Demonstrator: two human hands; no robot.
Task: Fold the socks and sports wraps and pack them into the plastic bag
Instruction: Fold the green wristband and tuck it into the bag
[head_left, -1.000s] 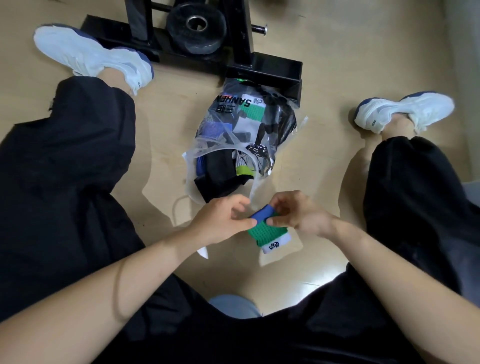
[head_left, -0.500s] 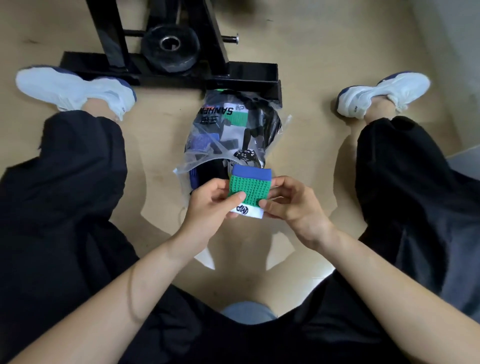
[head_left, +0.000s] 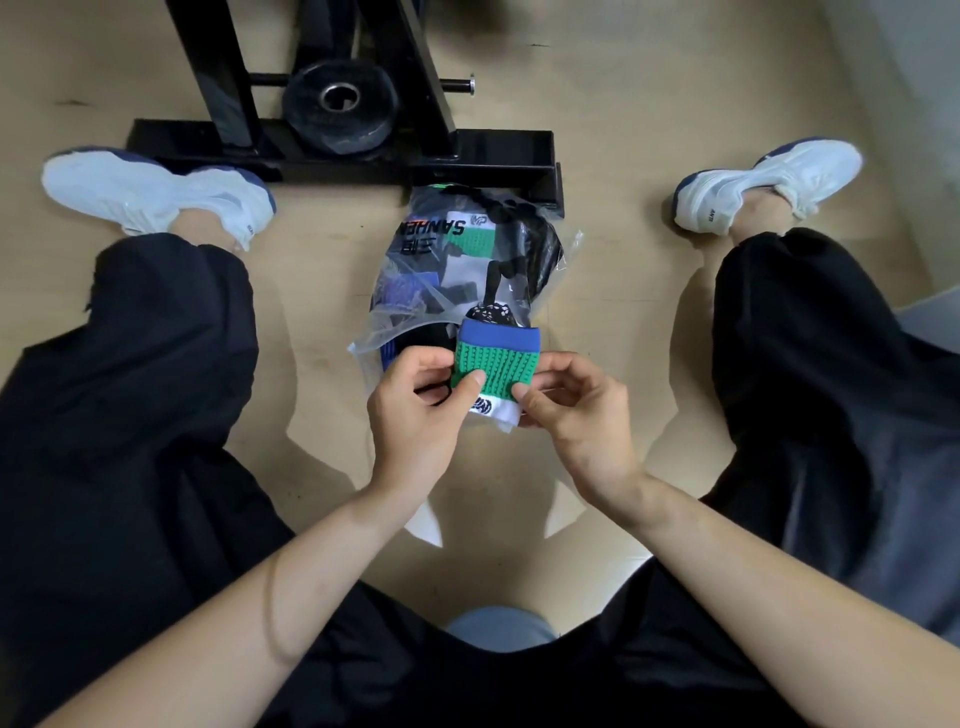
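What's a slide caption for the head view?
Left hand and right hand pinch a folded green sock by the filled plastic bag.

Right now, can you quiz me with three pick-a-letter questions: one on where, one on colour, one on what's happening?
1. Where is the plastic bag?
A. On the floor between the person's legs, by the black frame
B. On the person's lap
C. On a shelf

2. What colour is the band at the far edge of the folded sock?
A. Red
B. Blue
C. Yellow

3. What is happening with the folded sock?
A. It is packed in the bag
B. It lies alone on the floor
C. Both hands pinch it

Answers:
1 A: it lies on the floor before the frame's base.
2 B: a blue band tops the green knit.
3 C: the left hand and right hand each pinch a side.
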